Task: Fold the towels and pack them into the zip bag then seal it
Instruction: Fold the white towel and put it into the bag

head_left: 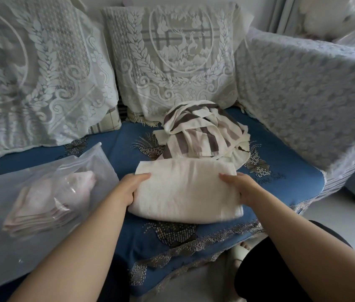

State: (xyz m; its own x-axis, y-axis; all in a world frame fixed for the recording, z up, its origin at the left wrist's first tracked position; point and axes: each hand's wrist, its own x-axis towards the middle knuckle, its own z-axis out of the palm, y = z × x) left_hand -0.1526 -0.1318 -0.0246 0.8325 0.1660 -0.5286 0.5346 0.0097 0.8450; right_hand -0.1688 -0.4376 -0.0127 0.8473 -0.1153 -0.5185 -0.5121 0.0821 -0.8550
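A folded cream towel [185, 190] lies on the blue sofa seat [126, 149] in front of me. My left hand [132, 187] grips its left edge, fingers tucked under. My right hand [241, 185] holds its right edge the same way. Behind it sits a crumpled pile of striped brown-and-cream towels [202, 131], unfolded. To the left lies a frosted zip bag [41, 203] with its mouth open toward the sofa back. A folded pink towel [48, 203] shows through the plastic inside it.
Two lace-covered cushions [172, 57] lean against the sofa back. A padded armrest with a grey-blue cover [307, 94] rises on the right. The seat's lace-trimmed front edge [194, 243] runs below the towel, with pale floor beyond at the right.
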